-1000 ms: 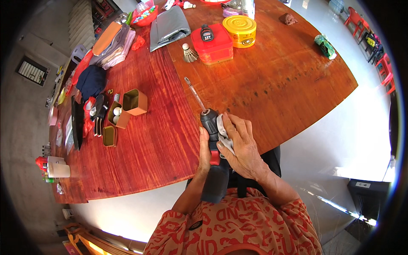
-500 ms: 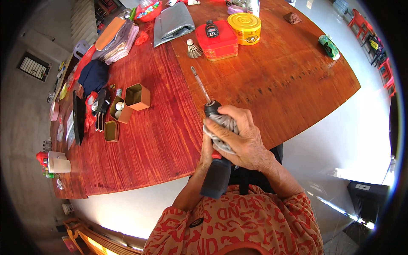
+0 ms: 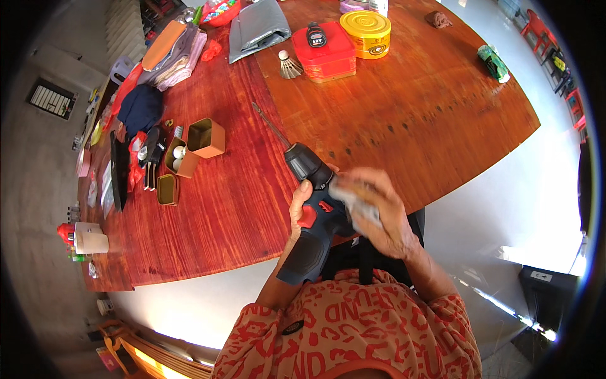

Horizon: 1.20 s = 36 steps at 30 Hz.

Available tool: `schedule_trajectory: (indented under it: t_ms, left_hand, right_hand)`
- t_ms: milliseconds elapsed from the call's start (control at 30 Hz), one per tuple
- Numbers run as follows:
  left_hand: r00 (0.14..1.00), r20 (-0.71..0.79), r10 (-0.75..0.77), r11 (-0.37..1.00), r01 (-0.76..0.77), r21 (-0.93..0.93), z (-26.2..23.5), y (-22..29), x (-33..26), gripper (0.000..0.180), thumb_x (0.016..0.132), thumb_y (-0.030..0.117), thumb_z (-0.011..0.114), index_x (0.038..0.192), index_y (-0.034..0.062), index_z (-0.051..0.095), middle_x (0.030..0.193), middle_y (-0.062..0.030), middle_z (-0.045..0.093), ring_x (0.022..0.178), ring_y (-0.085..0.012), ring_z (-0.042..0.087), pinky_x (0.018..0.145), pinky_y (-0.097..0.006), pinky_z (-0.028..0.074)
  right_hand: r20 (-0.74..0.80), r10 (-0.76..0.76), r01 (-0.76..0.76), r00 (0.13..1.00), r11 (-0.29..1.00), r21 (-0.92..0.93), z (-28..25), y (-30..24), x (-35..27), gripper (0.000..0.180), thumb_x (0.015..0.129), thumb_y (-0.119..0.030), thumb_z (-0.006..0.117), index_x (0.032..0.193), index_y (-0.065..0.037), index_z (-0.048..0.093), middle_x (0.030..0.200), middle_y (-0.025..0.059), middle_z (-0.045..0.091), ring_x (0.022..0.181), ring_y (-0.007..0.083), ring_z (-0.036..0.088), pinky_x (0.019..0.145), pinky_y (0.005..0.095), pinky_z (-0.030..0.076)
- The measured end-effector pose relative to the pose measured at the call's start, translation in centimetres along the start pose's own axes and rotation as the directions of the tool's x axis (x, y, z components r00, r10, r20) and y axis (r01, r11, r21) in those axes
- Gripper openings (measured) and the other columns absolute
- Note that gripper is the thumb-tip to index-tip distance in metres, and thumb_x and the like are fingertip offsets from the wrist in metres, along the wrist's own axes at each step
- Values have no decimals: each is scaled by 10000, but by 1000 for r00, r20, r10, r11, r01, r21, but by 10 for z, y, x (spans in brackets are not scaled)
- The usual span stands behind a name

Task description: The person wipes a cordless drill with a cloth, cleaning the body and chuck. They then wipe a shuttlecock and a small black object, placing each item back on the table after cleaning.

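Note:
A dark blue and black cordless drill with a red trigger and a long thin bit is held above the table's front edge. My left hand grips it from the left, thumb beside the chuck and trigger; its other fingers are hidden behind the tool. The bit points away and to the left. My right hand, smeared by motion, is closed on a crumpled grey cloth, which lies against the right side of the drill's body.
Left on the red-brown table stand small open tins, one holding white balls. Farther back are a shuttlecock, a red box bearing a black battery, a yellow round tin, a grey plastic bag and folded cloths.
The drill has turned so its side shows and its bit leans farther left. My right hand and the cloth have shifted from over the drill's top to its right side.

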<state>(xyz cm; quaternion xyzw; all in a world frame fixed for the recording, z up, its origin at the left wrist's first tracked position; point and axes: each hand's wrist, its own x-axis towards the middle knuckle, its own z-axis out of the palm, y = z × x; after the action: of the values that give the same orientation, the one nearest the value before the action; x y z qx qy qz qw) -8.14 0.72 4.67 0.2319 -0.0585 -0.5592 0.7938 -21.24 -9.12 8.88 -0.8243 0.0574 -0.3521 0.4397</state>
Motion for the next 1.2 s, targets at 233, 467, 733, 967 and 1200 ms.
schedule_trajectory:
  t_ms: [233,467,733,967,1200]
  left_hand:
    - [987,-132,90,995,-85,44,32,1,1,555,810,471,568,1149,34,528,1033,-121,605,930,-266,600,835,-381,491]
    - [993,-6,122,992,-122,-21,-7,4,13,550,836,505,554,1152,54,568,1240,-224,529,1186,-357,492,985,-480,419]
    - [991,126,39,985,-17,-174,-22,11,19,543,849,521,546,1170,83,574,1181,-221,545,1196,-438,458,896,-576,463]
    - [998,-62,26,960,-42,-276,-3,11,18,488,839,494,559,1091,77,577,935,-171,627,885,-349,625,767,-473,530]
    - [976,-201,80,995,-90,-40,6,18,16,475,853,509,549,1082,94,585,926,-166,629,875,-325,631,726,-460,546]
  right_hand:
    - [-25,75,-78,997,981,-179,21,15,15,495,813,-132,647,1264,-4,488,1240,150,444,1059,336,456,862,403,453]
    - [68,186,-169,980,964,-204,24,20,-14,565,798,-143,661,1298,13,449,1254,164,427,1062,344,446,881,404,442]
    - [94,311,-301,946,948,-106,19,15,-44,576,795,-62,642,1312,38,410,1166,209,460,1015,348,487,871,405,434]
    - [-38,75,-83,996,939,-333,11,-5,5,552,701,-14,668,1228,23,510,1156,178,469,1003,344,474,843,394,442]
    - [48,-67,78,997,953,-294,47,-11,-8,608,693,43,662,1275,40,488,1255,185,413,1029,360,449,865,413,449]
